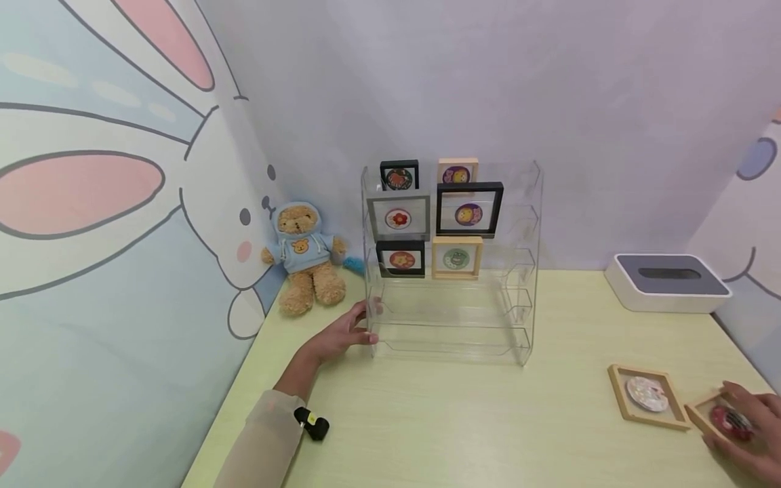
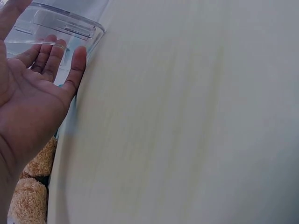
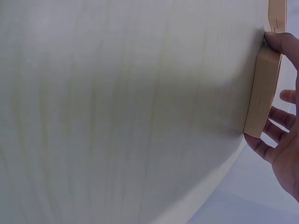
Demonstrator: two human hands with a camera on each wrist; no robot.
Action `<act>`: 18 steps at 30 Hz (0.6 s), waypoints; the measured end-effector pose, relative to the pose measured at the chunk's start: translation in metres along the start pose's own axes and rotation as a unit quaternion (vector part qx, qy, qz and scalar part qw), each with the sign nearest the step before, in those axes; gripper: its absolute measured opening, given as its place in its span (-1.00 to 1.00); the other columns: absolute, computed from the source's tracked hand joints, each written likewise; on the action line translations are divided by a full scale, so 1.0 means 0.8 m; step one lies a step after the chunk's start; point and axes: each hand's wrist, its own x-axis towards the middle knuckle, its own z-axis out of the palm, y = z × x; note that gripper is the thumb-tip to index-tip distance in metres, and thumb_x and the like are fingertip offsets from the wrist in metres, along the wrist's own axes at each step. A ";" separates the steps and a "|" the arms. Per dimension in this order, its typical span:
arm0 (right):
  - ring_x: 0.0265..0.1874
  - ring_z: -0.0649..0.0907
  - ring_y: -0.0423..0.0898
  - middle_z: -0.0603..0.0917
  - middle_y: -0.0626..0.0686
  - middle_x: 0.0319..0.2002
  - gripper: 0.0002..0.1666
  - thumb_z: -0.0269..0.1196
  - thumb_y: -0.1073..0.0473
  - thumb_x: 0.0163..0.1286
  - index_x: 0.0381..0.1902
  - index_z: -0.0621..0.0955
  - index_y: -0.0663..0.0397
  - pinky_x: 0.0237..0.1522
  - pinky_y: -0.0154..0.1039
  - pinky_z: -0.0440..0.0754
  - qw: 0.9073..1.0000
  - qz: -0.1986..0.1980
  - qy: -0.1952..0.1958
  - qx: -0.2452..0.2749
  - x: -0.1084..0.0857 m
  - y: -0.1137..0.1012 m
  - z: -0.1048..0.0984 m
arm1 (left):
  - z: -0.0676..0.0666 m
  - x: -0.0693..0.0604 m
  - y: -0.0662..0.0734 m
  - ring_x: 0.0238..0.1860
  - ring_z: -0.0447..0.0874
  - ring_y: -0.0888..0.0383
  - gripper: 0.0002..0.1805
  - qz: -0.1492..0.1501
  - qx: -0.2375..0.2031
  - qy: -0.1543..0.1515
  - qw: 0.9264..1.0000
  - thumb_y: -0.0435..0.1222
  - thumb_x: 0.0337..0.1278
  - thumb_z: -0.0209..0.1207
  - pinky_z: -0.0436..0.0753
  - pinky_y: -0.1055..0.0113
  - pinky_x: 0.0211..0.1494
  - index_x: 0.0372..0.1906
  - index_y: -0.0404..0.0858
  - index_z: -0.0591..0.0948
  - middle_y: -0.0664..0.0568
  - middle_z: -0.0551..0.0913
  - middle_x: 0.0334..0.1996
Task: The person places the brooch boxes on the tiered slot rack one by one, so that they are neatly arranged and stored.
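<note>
A clear acrylic tiered rack (image 1: 451, 315) stands mid-table, with several small picture frames on its upper tiers. My left hand (image 1: 338, 335) holds the rack's left side panel near its base, thumb at the front edge. In the left wrist view, the fingers of that hand (image 2: 39, 88) bend about the rack's clear corner (image 2: 86, 30). At the far right, my right hand (image 1: 763, 447) grips a light wooden frame (image 1: 710, 415) with a red, dark-patterned round badge (image 1: 732, 421). Thumb and fingertips span the wooden frame's edges (image 3: 263, 93) in the right wrist view.
Beside the gripped frame lies another wooden frame (image 1: 619, 393) with a whitish round badge (image 1: 647, 394). A white tissue box (image 1: 665, 301) with a grey top sits at back right. A teddy bear (image 1: 302, 254) in a blue hoodie leans at the left wall near a blue object (image 1: 354, 264).
</note>
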 end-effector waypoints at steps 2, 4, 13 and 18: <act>0.09 0.40 0.53 0.36 0.61 0.13 0.58 0.71 -0.35 0.03 0.74 0.15 0.24 0.05 0.42 0.34 1.000 -0.005 0.019 0.015 0.003 -0.002 -0.001 | 0.000 0.001 0.000 0.78 0.05 -0.21 0.06 0.001 0.002 0.000 1.000 -0.13 0.47 0.44 0.27 -0.17 0.69 0.81 -0.03 0.04 -0.13 0.14 0.77; 0.09 0.40 0.55 0.37 0.63 0.14 0.60 0.73 -0.36 -0.01 0.74 0.17 0.23 0.07 0.44 0.31 0.999 -0.011 0.035 0.023 0.008 -0.004 -0.005 | 0.000 0.001 0.000 0.78 0.05 -0.21 0.05 0.000 0.003 0.000 1.000 -0.14 0.47 0.44 0.28 -0.15 0.68 0.81 -0.03 0.04 -0.12 0.14 0.77; -0.05 0.53 0.10 0.56 0.62 -0.04 0.63 -0.03 -0.99 0.11 0.59 0.46 0.30 0.36 -0.54 0.15 0.962 -0.163 0.200 0.085 0.060 -0.047 -0.045 | 0.002 0.001 0.001 0.77 0.07 -0.24 0.06 -0.002 -0.005 -0.004 1.000 -0.12 0.46 0.45 0.34 -0.09 0.65 0.82 -0.04 0.04 -0.15 0.13 0.76; -0.15 0.51 0.50 0.63 0.64 0.03 0.45 -0.01 -0.86 0.35 0.52 0.52 0.38 0.54 -0.54 -0.06 0.937 -0.250 0.235 0.068 0.090 -0.084 -0.071 | 0.001 0.000 0.002 0.78 0.05 -0.25 0.06 -0.005 -0.010 -0.002 1.000 -0.15 0.47 0.43 0.29 -0.14 0.67 0.82 -0.04 0.03 -0.16 0.11 0.77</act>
